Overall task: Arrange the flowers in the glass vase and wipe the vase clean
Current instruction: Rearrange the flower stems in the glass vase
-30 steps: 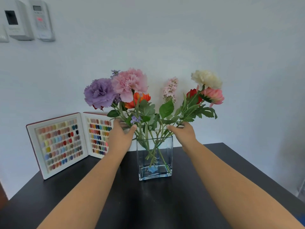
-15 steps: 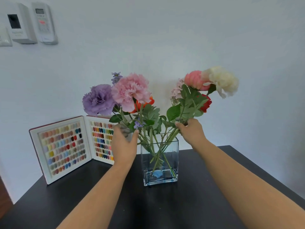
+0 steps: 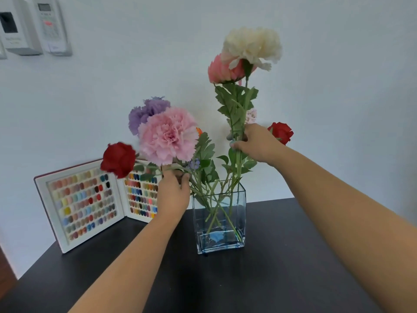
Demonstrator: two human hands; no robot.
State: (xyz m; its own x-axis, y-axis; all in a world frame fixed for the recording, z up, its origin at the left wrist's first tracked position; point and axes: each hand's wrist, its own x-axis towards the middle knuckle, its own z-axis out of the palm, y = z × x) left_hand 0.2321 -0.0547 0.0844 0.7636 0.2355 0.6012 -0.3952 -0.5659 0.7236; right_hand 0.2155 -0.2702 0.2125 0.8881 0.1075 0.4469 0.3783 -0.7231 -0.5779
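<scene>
Arranging underway, wiping not yet begun: glass vase (image 3: 218, 219) at frame centre on the tabletop (image 3: 282, 256), most stems inside. Left hand (image 3: 173, 195) clenched round leftward stems; right hand (image 3: 255, 143) grasping cream flower (image 3: 252, 47) stems, raised upper centre

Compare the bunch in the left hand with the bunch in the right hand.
The left hand grips its bunch low by the vase rim, tilted leftward: pink, purple, red. The right hand holds its bunch higher and nearly upright: cream over coral pink. Both bunches keep green stems reaching down toward the vase.
</scene>
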